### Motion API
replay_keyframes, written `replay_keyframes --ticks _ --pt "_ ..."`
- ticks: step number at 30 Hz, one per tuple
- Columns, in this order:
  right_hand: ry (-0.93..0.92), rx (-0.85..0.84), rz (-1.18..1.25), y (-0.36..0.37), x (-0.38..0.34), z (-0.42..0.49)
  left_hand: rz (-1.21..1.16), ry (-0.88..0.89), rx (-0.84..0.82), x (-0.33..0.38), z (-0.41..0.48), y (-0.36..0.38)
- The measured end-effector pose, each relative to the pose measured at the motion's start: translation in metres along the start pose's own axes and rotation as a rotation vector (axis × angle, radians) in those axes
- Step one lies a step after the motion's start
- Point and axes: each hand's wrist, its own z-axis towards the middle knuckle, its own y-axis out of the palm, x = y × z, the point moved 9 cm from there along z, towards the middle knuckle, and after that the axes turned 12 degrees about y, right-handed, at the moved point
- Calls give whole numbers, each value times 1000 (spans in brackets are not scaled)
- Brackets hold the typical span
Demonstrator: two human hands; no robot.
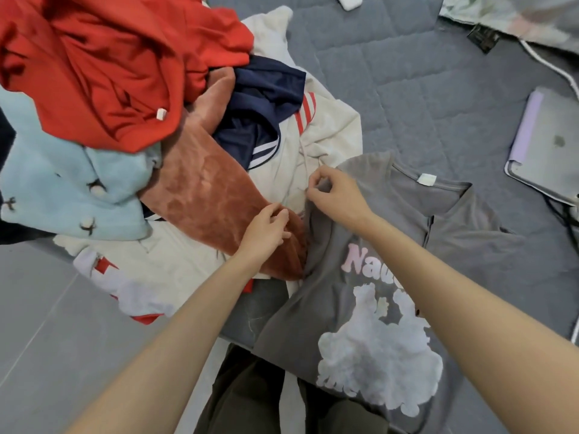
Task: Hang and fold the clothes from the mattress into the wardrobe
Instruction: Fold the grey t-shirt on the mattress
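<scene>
On the mattress (407,98), my right fingers (318,180) pinched the grey T-shirt (394,208), my forearm (438,277) partly hiding its print. Whether my left fingers (280,214) gripped the rust garment (203,189), I couldn't tell.

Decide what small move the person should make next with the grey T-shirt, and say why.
Probably fold the pinched sleeve inward over the print. The right hand pinches the grey T-shirt at its sleeve, which lies bunched against the clothes pile, while the rest lies flat, print up, on the mattress.
</scene>
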Motion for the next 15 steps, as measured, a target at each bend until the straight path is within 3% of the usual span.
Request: replay_keyframes --ticks 4,7,12,15 --pt "126 33 515 -27 19 -10 -9 -5 -55 6 2 24" --pt "354 128 785 -39 53 -13 31 27 -170 11 2 49" --pt "361 236 684 -63 84 -26 65 -41 -306 1 -3 93" --pt "382 288 362 -76 102 -31 141 -119 -226 -9 2 101"
